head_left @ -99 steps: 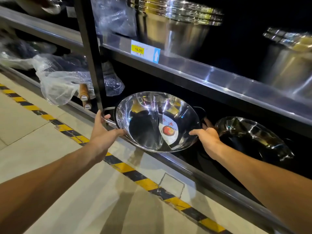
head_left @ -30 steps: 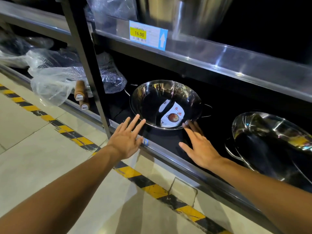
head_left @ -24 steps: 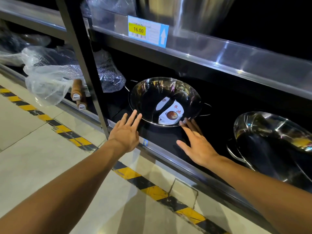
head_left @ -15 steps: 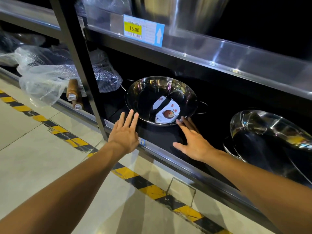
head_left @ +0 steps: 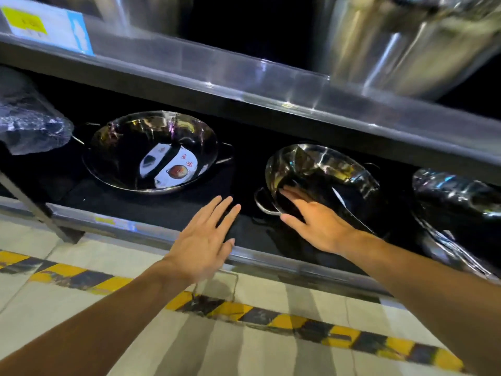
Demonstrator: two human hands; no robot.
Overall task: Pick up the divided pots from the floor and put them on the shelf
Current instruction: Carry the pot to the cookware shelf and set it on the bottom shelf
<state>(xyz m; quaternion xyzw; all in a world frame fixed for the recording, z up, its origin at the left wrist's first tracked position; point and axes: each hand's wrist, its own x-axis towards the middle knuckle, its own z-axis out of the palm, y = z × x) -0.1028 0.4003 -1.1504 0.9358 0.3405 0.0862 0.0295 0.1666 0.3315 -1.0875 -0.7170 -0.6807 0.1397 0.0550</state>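
Observation:
A shiny steel divided pot [head_left: 151, 150] with a paper label inside sits on the dark bottom shelf [head_left: 168, 237], left of centre. A second divided pot [head_left: 322, 169] leans tilted on the same shelf to its right. My left hand [head_left: 203, 240] hovers flat over the shelf's front edge between the two pots, fingers spread, holding nothing. My right hand [head_left: 314, 215] reaches to the tilted pot, fingers apart, fingertips at its near rim beside its wire handle [head_left: 264, 204]; I cannot tell if they touch it.
A third shiny pot [head_left: 458, 202] lies at the far right of the bottom shelf. A plastic-wrapped item [head_left: 29, 120] sits at the left. Overhead, the upper shelf [head_left: 271, 85] carries large steel pots [head_left: 406, 44] and a price tag [head_left: 46, 25]. Yellow-black hazard tape [head_left: 271, 318] runs along the floor.
My view and both hands have shifted right, away from the labelled pot. My right hand now reaches to the tilted second pot; my left hand hovers between the two pots.

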